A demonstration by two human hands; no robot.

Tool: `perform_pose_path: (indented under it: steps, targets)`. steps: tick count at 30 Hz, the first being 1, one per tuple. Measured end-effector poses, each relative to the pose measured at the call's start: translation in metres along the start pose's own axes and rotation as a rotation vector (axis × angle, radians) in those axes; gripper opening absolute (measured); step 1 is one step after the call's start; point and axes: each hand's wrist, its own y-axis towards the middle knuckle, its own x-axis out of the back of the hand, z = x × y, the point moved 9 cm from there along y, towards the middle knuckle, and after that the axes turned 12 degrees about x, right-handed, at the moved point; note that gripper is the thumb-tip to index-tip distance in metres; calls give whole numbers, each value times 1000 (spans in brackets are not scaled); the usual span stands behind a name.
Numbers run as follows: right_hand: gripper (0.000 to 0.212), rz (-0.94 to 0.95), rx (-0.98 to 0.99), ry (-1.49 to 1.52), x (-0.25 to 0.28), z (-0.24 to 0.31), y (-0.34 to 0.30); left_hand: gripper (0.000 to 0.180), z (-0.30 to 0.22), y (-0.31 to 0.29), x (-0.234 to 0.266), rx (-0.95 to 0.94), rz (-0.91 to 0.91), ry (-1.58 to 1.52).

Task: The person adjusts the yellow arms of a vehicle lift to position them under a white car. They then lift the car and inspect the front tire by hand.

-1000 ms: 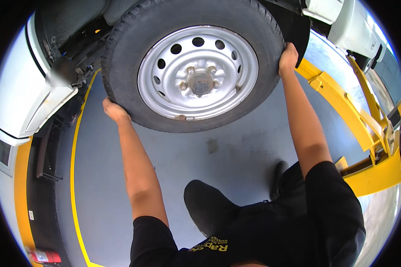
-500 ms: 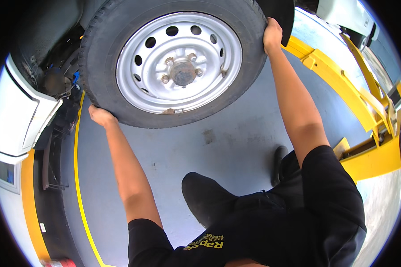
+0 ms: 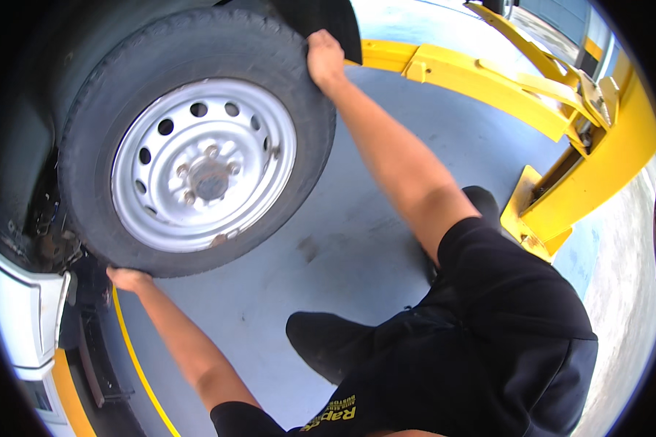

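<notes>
A wheel (image 3: 210, 179), a black tyre on a silver steel rim with round holes, is up in a vehicle's dark wheel arch (image 3: 22, 109). Nuts or studs ring its rusty hub. My left hand (image 3: 130, 279) supports the tyre's lower left edge, its fingers mostly hidden beneath and behind the rubber. At the upper right, my right hand (image 3: 326, 62) grips the tread, fingers curled over the edge. Both arms are stretched out toward the wheel. Whether the wheel sits fully against its mounting is hidden behind it.
A yellow lift arm (image 3: 488, 84) runs from behind the wheel to a yellow post (image 3: 598, 175) at the right. White body panels (image 3: 22, 313) hang low at the left. A yellow line (image 3: 135, 349) crosses the grey floor (image 3: 270, 298). A black flap (image 3: 342, 29) hangs beside my right hand.
The wheel and both hands have shifted left and down in the view. The wheel appears turned slightly counterclockwise. The lift arm also sits further left, and both hands keep their hold.
</notes>
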Motion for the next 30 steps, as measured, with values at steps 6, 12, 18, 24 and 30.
perform_pose_path:
  steps: [6, 12, 18, 24, 30]
  targets:
    - [40, -9, -98, -54, 18, -8, -2, 58, 1, -38, -23, 92, 35, -1]
    - [39, 25, -44, -44, 5, -24, 8, 57, 10, -27, -10, 23, -63, 107]
    - [27, 1, 225, -293, -10, -12, -2, 51, 26, 11, -8, 223, 274, -246]
    - [45, 144, -26, -28, -21, -66, 39, 39, 3, -5, 10, -171, -134, -64]
    - [45, 178, 60, 36, -21, -44, 33, 40, -8, -24, 20, -135, -173, -88]
